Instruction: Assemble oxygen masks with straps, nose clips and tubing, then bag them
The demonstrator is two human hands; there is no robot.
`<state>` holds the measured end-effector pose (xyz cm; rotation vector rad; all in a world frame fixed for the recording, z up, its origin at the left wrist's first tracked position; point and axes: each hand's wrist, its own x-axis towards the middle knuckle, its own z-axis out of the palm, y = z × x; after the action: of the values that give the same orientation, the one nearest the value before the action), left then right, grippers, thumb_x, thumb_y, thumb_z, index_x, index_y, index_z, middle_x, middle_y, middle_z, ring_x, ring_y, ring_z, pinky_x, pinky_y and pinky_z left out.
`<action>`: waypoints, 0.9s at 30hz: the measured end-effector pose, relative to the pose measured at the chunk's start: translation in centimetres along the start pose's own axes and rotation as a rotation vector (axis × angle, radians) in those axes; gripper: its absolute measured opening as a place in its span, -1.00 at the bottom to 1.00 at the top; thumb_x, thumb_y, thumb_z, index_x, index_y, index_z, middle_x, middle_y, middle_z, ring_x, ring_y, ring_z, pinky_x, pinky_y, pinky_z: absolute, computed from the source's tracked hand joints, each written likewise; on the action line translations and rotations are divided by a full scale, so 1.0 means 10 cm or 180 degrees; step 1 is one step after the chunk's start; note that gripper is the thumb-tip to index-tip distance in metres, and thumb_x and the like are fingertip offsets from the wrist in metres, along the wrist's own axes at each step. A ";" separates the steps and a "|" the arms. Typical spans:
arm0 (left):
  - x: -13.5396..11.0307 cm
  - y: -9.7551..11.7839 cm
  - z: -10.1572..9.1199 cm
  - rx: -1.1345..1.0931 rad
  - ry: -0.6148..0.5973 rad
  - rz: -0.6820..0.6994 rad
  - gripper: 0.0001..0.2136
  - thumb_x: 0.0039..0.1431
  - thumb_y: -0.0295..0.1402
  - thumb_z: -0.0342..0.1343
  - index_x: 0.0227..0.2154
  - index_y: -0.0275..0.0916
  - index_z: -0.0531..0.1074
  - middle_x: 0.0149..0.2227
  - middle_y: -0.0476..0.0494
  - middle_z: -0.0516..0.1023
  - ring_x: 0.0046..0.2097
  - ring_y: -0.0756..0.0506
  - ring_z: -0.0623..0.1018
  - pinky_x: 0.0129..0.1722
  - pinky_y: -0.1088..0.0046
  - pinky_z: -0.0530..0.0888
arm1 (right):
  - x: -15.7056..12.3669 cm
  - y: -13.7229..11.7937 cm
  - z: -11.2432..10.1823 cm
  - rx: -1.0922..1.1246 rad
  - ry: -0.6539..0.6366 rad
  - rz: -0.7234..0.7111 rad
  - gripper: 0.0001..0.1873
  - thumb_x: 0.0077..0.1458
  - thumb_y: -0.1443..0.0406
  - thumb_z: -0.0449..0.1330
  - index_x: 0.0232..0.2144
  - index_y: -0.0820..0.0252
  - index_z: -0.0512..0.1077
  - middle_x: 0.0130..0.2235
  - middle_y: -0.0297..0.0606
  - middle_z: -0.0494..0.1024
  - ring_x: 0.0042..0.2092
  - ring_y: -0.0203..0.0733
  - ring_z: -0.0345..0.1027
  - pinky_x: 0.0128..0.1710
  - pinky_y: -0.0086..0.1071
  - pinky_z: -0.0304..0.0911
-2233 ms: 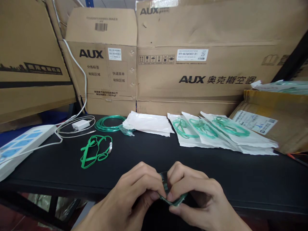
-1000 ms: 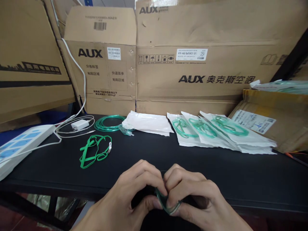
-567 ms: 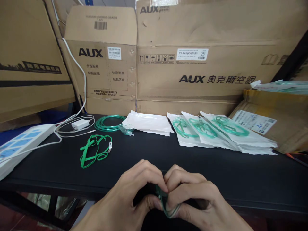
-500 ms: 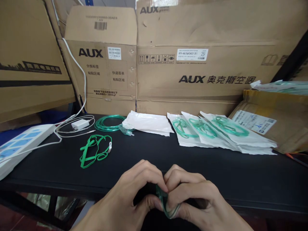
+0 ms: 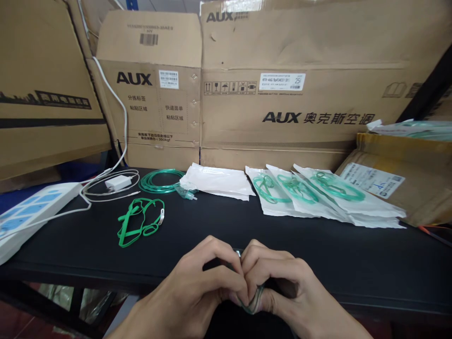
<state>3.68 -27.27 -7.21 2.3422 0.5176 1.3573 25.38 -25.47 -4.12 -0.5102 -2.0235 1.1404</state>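
Note:
Low in the middle of the view, my left hand (image 5: 208, 278) and my right hand (image 5: 277, 282) meet fingertip to fingertip. Both are closed, pinching a soft translucent green plastic mask (image 5: 252, 305) from its two sides. Only its curved lower rim shows between the thumbs, and the rest is covered by my fingers. Something small and shiny peeks out above the fingertips. To the left on the black table (image 5: 197, 226) lies a bundled green elastic strap (image 5: 136, 233) with a small metal clip.
Coiled green tubing (image 5: 155, 188) lies at the back, beside a white pouch (image 5: 217, 181). Several packed pouches (image 5: 282, 205) rest at the back right near an opened carton (image 5: 395, 183). A power strip (image 5: 38, 207) and white charger (image 5: 118, 182) are left. Large cardboard boxes (image 5: 300, 47) wall the back.
My left fingers have curled further in, toward the right fingertips. Less of the green mask shows between the hands now. Things on the table stay where they were.

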 end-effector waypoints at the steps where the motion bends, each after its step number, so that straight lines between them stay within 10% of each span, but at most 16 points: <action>1: 0.00 0.00 0.00 0.0036 0.0012 0.0034 -0.69 0.25 -0.76 0.04 -0.20 -0.21 0.50 -0.18 -0.11 0.51 -0.11 -0.07 0.53 -0.08 0.45 0.49 | 0.00 0.00 0.00 -0.0022 -0.0014 0.0019 -0.62 0.32 0.10 0.32 -0.49 0.16 0.56 -0.41 -0.28 0.57 -0.27 -0.17 0.40 -0.19 -0.23 0.29; 12: 0.04 0.07 0.01 0.0462 0.0171 0.0356 -0.70 0.20 -0.75 0.00 -0.22 -0.23 0.48 -0.27 -0.11 0.50 -0.20 -0.07 0.55 -0.18 0.46 0.52 | -0.02 0.00 0.00 -0.0043 -0.0112 0.0111 -0.62 0.34 0.06 0.28 -0.45 0.13 0.53 -0.35 -0.31 0.56 -0.25 -0.18 0.38 -0.12 -0.26 0.27; 19: 0.04 0.07 0.05 0.0541 0.0452 -0.0057 -0.87 0.30 -0.56 0.21 -0.14 -0.25 0.49 -0.18 -0.17 0.56 -0.14 -0.09 0.60 -0.12 0.46 0.55 | -0.04 0.16 0.07 0.0354 0.0679 0.0354 -0.72 0.23 0.08 0.40 -0.09 -0.01 0.50 -0.18 -0.33 0.51 -0.18 -0.21 0.46 -0.21 -0.39 0.40; 27: 0.09 -0.04 0.10 0.0520 0.0930 -0.0318 -0.98 0.34 -0.43 0.24 -0.24 -0.25 0.55 -0.34 -0.11 0.66 -0.35 -0.05 0.65 -0.31 0.56 0.58 | -0.12 0.36 0.04 -0.1730 0.0995 -0.0746 -0.57 0.28 0.37 0.29 0.15 -0.07 0.46 0.20 -0.09 0.52 0.16 0.04 0.52 0.13 -0.25 0.50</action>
<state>4.98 -26.59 -7.20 2.2161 0.8486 1.6752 25.78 -24.64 -7.79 -0.6489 -2.0336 0.3340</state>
